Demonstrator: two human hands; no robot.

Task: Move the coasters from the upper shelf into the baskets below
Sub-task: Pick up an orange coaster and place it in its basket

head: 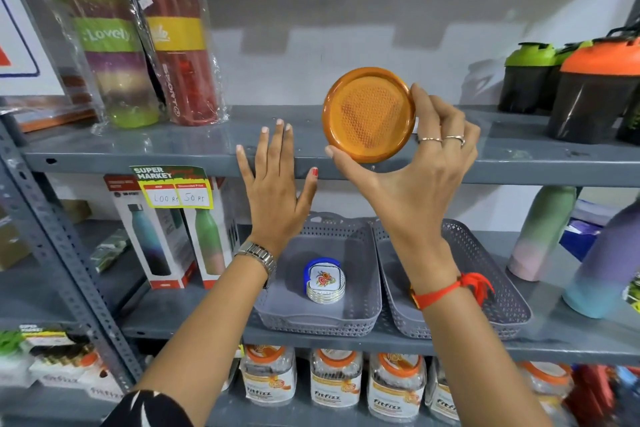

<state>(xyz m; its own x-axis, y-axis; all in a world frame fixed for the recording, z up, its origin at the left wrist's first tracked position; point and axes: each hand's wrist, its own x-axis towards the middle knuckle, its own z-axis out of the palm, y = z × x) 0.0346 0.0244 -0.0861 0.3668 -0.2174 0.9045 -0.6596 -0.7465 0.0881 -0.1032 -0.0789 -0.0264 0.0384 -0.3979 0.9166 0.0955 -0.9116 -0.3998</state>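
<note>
**Entry: orange coaster in transit, upper shelf to baskets**

Step in hand: I read this as the carry stage. My right hand [420,177] pinches a round, translucent orange plastic coaster [369,114] by its rim, thumb at the lower edge and fingers at the right edge, holding it upright and off the grey metal upper shelf [138,149]. My left hand [277,191] is empty, fingers spread flat, raised just left of the coaster against the shelf's front edge.

Next move, as I judge it: lower the right hand below the shelf lip and release over a basket; the lip is close, so the coaster should come toward me first.

Containers:
- Grey perforated plastic basket beneath the left hand [363,319]: holds a stack of white square coasters with a floral print in a blue holder [325,282].
- Grey perforated plastic basket beneath the right wrist [485,253]: no contents visible, though my forearm hides part of it.
</note>
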